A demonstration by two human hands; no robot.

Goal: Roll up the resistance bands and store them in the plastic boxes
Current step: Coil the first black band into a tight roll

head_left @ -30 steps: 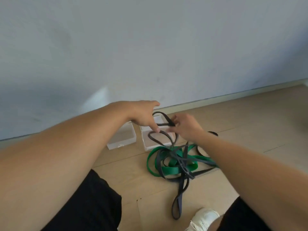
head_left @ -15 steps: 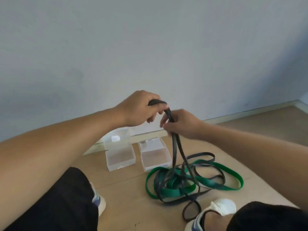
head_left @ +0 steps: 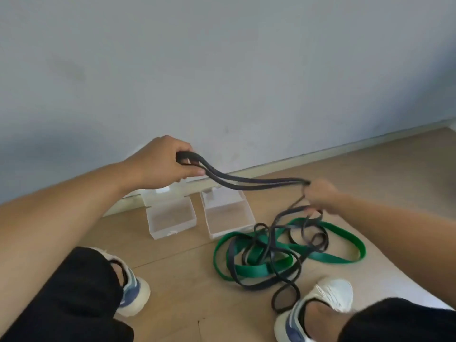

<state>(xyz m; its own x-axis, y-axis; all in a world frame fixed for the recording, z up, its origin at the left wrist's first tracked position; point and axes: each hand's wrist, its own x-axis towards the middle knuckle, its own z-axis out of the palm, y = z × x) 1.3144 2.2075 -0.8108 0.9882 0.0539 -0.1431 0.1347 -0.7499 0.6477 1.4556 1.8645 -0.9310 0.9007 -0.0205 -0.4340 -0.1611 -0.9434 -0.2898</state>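
- Head view: the person crouches on a wooden floor (head_left: 172, 280) facing a pale grey wall (head_left: 222, 70).
- Left hand (head_left: 162, 164): raised above the floor, fingers (head_left: 190, 172) curled closed around the looped end of the black resistance band (head_left: 254, 182).
- Right hand (head_left: 320, 197): held lower and to the right, fingers closed in a pinch on the same black resistance band.
- Between the two hands the band runs as a doubled strand, sagging slightly, clear of the floor.
- From the right hand the band drops in loose strands to the floor, where the rest of it lies in tangled loops.
- Green resistance band (head_left: 325, 256): lies flat on the floor in broad loops, unrolled. The black loops cross over and through it, so the two bands are tangled together.
- Left plastic box (head_left: 170, 217): clear, open, resting on the floor with its lid tipped back toward the baseboard (head_left: 308, 160). No band is inside.
- Right plastic box (head_left: 228, 214): clear, open, just beside the left box, lid also tipped back. No band is inside. The near corner sits just beside the green loops; contact cannot be determined.
- The doubled black strand passes above the rear of the right box without touching it.
- Left shoe (head_left: 134, 292) and right shoe (head_left: 318, 307): white and blue, planted on the floor either side of the tangle. One black loop lies just beside the right shoe.
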